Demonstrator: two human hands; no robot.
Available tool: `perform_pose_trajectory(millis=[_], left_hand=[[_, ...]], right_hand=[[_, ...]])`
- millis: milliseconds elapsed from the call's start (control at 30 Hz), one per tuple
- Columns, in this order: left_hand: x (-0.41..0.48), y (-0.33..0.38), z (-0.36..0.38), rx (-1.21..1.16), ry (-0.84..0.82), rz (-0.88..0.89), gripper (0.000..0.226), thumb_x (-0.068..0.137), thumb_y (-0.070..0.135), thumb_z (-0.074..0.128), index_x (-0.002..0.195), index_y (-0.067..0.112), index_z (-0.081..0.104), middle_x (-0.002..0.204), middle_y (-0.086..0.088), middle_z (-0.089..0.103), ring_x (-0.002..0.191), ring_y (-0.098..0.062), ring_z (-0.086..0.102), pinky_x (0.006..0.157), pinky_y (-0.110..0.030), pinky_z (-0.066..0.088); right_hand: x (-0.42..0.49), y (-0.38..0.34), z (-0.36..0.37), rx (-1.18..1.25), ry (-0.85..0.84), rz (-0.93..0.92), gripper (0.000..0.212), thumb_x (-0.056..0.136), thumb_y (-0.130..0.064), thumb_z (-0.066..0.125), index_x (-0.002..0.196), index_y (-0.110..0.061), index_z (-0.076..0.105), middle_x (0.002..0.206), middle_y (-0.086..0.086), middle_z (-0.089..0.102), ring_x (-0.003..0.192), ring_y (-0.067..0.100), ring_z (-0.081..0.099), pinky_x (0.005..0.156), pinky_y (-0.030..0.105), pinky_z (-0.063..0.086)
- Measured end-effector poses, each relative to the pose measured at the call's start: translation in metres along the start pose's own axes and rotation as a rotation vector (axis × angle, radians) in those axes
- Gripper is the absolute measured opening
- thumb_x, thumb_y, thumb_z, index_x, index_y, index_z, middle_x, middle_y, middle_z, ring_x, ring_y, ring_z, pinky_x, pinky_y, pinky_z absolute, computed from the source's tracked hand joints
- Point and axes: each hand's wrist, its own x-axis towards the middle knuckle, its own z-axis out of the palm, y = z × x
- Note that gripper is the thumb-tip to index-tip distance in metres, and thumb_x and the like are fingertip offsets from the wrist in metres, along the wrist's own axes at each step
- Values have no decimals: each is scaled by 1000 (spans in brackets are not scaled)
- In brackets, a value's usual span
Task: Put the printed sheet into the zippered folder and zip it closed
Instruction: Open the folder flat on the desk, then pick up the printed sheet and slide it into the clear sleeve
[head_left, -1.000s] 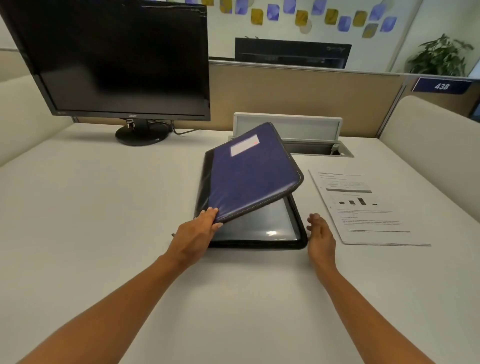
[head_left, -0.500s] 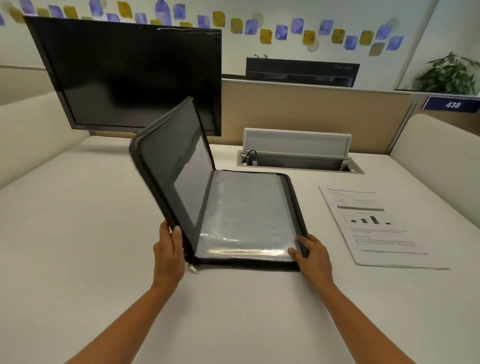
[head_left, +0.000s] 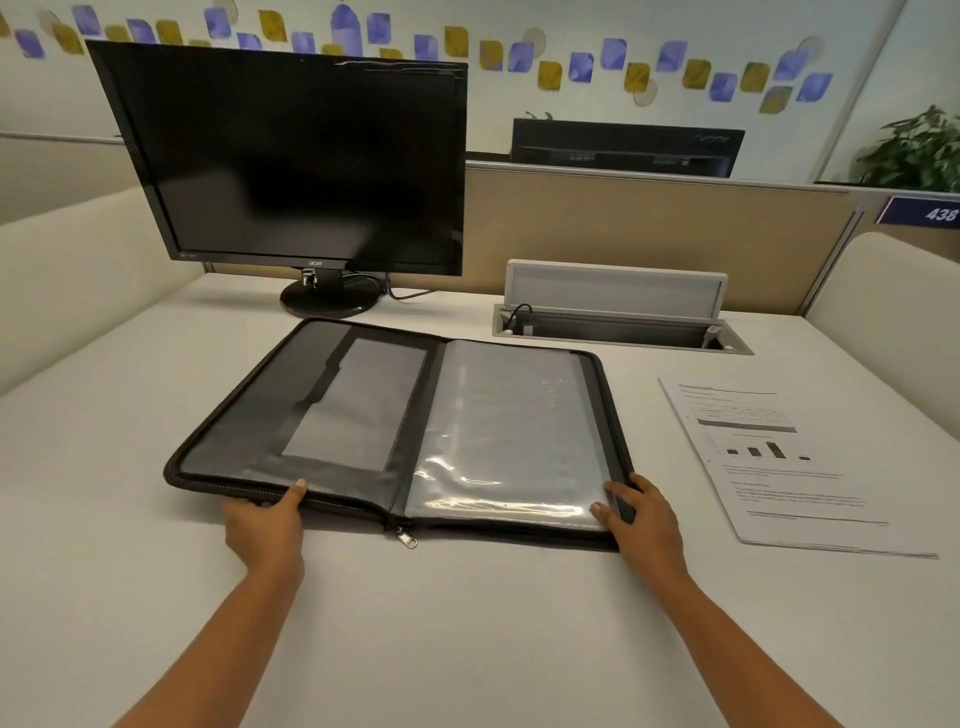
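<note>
One broad white tabletop (head_left: 467, 639) fills most of my view, with beige partition walls round it. At the back left stands a dark monitor (head_left: 291, 156) on a round foot, its screen black. To its right a grey cable box (head_left: 618, 317) is sunk into the tabletop with its lid tilted up.

Next in size is the zippered folder (head_left: 358, 410), lying spread flat and fully unzipped in front of the monitor. Its left half shows a grey inner pocket and its right half a stack of clear plastic sleeves that catch the light.

Apart from the folder, on the tabletop to its right, lies the printed sheet (head_left: 774, 462). It is flat, face up, with text and a small bar chart. It lies beyond the right hand's outer side, touched by neither hand.

My left hand (head_left: 265, 525) grips the near rim of the folder's left half, thumb on top and the other fingers curled at the outer edge. My right hand (head_left: 647, 519) rests on the near right corner, fingers nearly straight on the zip border and thumb on the top sleeve.

Between the hands, the small metal zipper pull (head_left: 409, 539) lies at the foot of the spine.
</note>
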Motion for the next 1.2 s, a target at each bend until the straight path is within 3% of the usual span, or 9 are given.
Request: perform_pose_trajectory(millis=[67,200,267,400,500,700,833,1000,1200], left_hand=[[7,4,-4,53,36,69,76,68,11,80,130,0,38,133,-20,48,120,-36,48,103,-42,40],[15,8,-7,295,25,216,113,63,14,83,145,-3,7,154,-21,4,142,-34,10,116,-42,19],[18,7,-6,552,-9,339,103,71,16,78,145,-4,9,154,-22,-1,143,-36,0,115,-49,11],[15,4,-2,983,-271,517,53,94,19,43,143,3,28,155,-13,15,144,-30,4,112,-57,1],[10,2,-6,1100,-311,506,49,96,24,33,143,8,30,154,-7,22,144,-23,13,111,-60,-1],[-4,0,-16,1144,-267,486,49,92,27,41,138,10,39,151,-5,31,141,-22,22,109,-63,-1],[-15,-2,-26,1062,-246,461,42,85,20,53,125,6,50,132,-13,51,130,-28,39,108,-65,-1],[-23,4,-25,1023,-278,470,38,85,13,55,122,2,50,132,-18,47,130,-33,37,108,-65,-1],[-60,20,27,978,-501,620,42,88,18,57,126,4,45,137,-16,42,130,-32,38,113,-55,3]], right_hand=[[0,-1,0,-1,-4,6,43,85,-24,63,126,-12,54,147,10,35,135,28,32,110,41,30],[-1,-1,-1,9,-12,4,44,86,-23,62,127,-11,53,148,10,34,136,28,31,111,41,29],[-1,-2,0,-1,-22,-7,44,87,-23,61,128,-12,52,149,9,32,137,28,30,111,41,28],[-2,-2,0,-24,-54,-43,43,90,-23,56,131,-14,48,152,8,27,139,26,25,113,41,25],[-4,-1,-1,-29,-68,-48,43,91,-24,54,132,-15,46,152,8,25,141,26,23,114,41,23],[-12,8,-6,-27,-73,-56,44,90,-26,55,132,-17,46,152,6,25,140,25,24,113,41,24],[-21,15,-12,-43,-83,-68,44,89,-27,56,132,-18,47,152,4,27,139,23,26,113,41,25],[-28,22,-23,-32,-104,-68,44,86,-29,61,128,-21,51,150,2,31,137,22,31,112,38,28],[-22,25,-38,37,-101,-37,33,85,-24,64,116,-16,61,142,5,44,129,23,42,108,33,32]])
